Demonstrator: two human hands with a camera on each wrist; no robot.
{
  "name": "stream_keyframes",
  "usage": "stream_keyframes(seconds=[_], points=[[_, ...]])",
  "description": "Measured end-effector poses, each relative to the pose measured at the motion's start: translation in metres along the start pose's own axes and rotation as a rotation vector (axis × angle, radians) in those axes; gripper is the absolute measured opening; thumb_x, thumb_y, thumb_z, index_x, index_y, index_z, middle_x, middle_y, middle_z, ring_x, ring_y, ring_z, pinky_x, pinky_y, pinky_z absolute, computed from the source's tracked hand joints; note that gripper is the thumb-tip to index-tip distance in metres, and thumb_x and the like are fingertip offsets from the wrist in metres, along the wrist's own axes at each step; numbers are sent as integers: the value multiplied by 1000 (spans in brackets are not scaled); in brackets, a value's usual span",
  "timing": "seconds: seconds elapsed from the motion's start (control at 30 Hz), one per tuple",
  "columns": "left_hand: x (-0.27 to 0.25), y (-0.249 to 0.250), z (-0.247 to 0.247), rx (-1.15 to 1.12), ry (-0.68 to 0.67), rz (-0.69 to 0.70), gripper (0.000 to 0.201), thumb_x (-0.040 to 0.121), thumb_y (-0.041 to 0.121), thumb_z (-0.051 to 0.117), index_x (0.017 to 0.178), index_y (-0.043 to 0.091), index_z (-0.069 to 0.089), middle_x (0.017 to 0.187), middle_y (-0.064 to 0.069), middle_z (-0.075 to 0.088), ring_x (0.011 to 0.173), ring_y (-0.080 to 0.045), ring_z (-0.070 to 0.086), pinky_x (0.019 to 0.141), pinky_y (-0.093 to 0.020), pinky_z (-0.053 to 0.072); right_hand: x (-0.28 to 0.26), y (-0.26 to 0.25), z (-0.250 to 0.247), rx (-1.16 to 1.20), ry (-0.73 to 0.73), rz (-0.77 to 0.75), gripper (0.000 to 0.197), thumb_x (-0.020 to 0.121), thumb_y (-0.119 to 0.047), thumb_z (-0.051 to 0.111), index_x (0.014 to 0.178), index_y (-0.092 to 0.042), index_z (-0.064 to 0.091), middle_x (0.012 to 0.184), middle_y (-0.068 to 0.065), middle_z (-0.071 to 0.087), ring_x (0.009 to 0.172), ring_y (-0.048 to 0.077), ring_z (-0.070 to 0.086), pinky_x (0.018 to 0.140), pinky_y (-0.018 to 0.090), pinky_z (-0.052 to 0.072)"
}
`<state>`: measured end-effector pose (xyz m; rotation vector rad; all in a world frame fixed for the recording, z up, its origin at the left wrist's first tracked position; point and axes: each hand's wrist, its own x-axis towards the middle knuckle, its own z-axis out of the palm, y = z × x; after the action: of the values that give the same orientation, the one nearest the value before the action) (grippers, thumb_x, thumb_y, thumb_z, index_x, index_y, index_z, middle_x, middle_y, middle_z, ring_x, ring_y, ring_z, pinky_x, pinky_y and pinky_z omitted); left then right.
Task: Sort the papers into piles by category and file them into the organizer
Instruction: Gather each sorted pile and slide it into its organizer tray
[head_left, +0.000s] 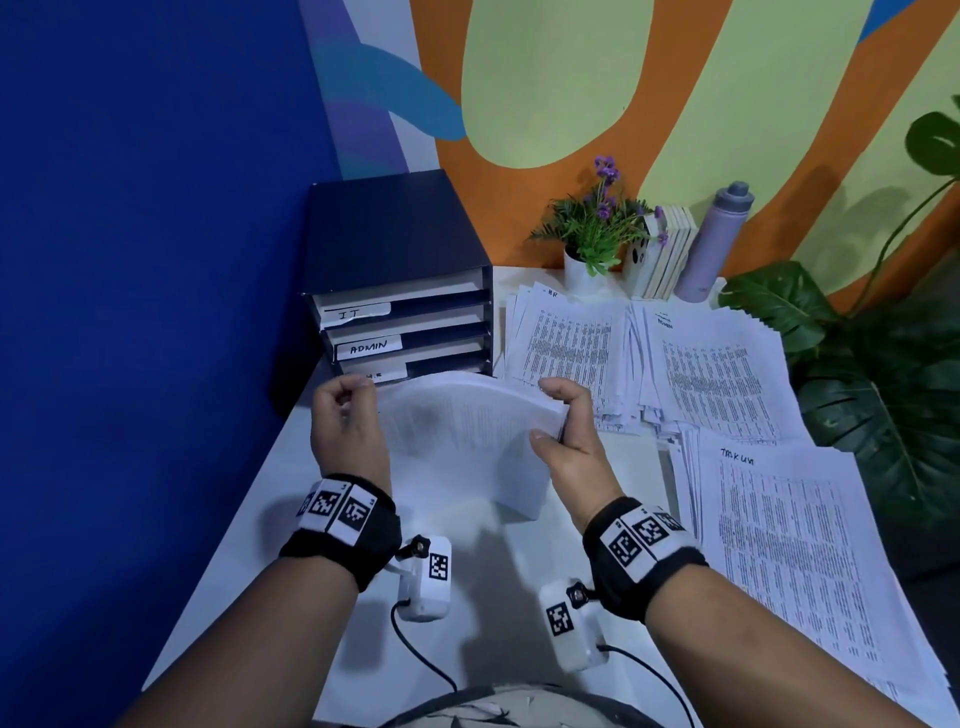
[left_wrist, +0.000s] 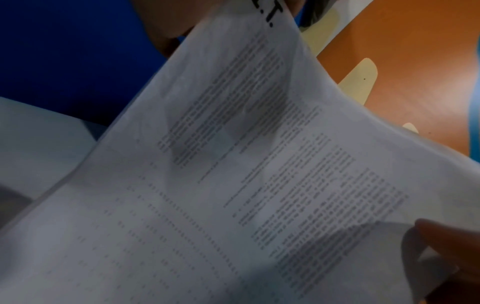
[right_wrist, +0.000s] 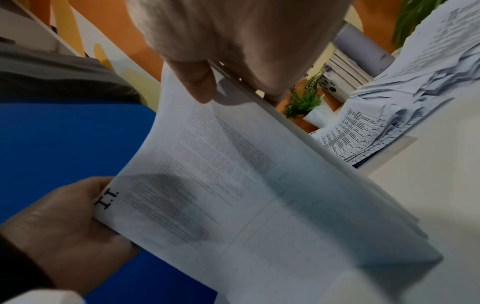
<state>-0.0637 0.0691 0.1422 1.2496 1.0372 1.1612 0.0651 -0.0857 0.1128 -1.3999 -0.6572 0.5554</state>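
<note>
Both hands hold a thick stack of printed papers (head_left: 467, 441) above the white table (head_left: 291, 519), bowed upward in the middle. My left hand (head_left: 345, 415) grips its left edge, my right hand (head_left: 563, 421) grips its right edge with the thumb on top. The top sheet (right_wrist: 233, 195) is marked "I.T." by the left hand (right_wrist: 64, 226); the same sheet (left_wrist: 259, 164) fills the left wrist view. The dark blue organizer (head_left: 395, 280) stands just behind, with shelves labelled IT, ADMIN and a third partly hidden by the stack.
Three spread piles lie to the right: one marked HR (head_left: 566, 348), one behind it to the right (head_left: 717, 374), one nearer (head_left: 795, 545). A potted plant (head_left: 592, 244), books (head_left: 665, 254) and a grey bottle (head_left: 717, 244) line the back. Large leaves (head_left: 872, 374) overhang the right edge.
</note>
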Motion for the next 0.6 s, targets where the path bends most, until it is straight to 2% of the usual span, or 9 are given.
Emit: stream_keyframes(seconds=[0.07, 0.13, 0.17, 0.23, 0.3, 0.37, 0.43, 0.5, 0.6], points=[[2, -2, -1, -30, 0, 17, 14, 90, 19, 50, 90, 28, 61, 85, 12, 60, 79, 0, 55, 76, -20, 42, 0, 1, 1, 22, -8, -14, 54, 75, -10, 52, 116, -43, 43, 115, -11, 49, 99, 9, 52, 91, 31, 45], [2, -2, -3, -44, -34, 56, 11, 94, 29, 48, 92, 32, 59, 91, 10, 62, 86, -3, 56, 82, -21, 42, 1, 3, 2, 36, -7, 3, 54, 78, -11, 53, 116, -46, 41, 114, -10, 50, 97, 11, 53, 91, 35, 46], [2, -3, -5, -55, -75, 71, 6, 93, 37, 50, 95, 34, 55, 95, 8, 61, 86, -1, 55, 81, -16, 42, 2, 3, 3, 30, -1, -10, 55, 80, -10, 52, 117, -49, 40, 113, -9, 50, 97, 13, 53, 92, 36, 46], [2, -8, -11, -60, -174, 80, 27, 84, 41, 62, 106, 33, 50, 101, 9, 57, 85, 4, 55, 77, -7, 43, 4, 2, 2, -105, 33, -142, 66, 83, -5, 50, 129, -50, 34, 117, -7, 46, 105, 8, 50, 98, 24, 43], [5, -18, -17, -58, -267, 24, 46, 82, 13, 71, 118, 25, 45, 105, 10, 56, 84, 8, 58, 74, -7, 46, 8, 3, 1, -387, 45, -342, 73, 87, 3, 49, 143, -38, 28, 121, -1, 43, 115, -4, 43, 97, 6, 33], [5, -29, -21, -53, -326, -66, 56, 80, -12, 65, 118, 24, 46, 105, 5, 60, 88, 2, 62, 76, -16, 50, 11, 3, 0, -568, 20, -476, 73, 89, 9, 48, 148, -28, 27, 125, 1, 39, 119, -10, 39, 97, 3, 31], [8, -38, -21, -55, -306, -141, 62, 77, -21, 59, 113, 28, 49, 105, 1, 63, 95, -12, 62, 82, -29, 49, 12, 4, -2, -602, 36, -546, 65, 90, 12, 47, 145, -21, 40, 128, 2, 41, 123, -6, 39, 101, 8, 33], [11, -43, -18, -59, -283, -184, 64, 76, -24, 55, 118, 24, 49, 104, 0, 63, 96, -18, 61, 88, -36, 48, 13, 2, -4, -594, 73, -572, 59, 88, 14, 48, 141, -14, 47, 127, 3, 44, 125, -2, 41, 104, 12, 33], [14, -52, -14, -58, -252, -221, 65, 76, -23, 53, 124, 21, 48, 104, 0, 64, 96, -19, 60, 93, -39, 46, 15, 0, -6, -572, 60, -493, 65, 85, 13, 47, 144, -14, 38, 128, 1, 42, 125, -5, 38, 107, 10, 26]])
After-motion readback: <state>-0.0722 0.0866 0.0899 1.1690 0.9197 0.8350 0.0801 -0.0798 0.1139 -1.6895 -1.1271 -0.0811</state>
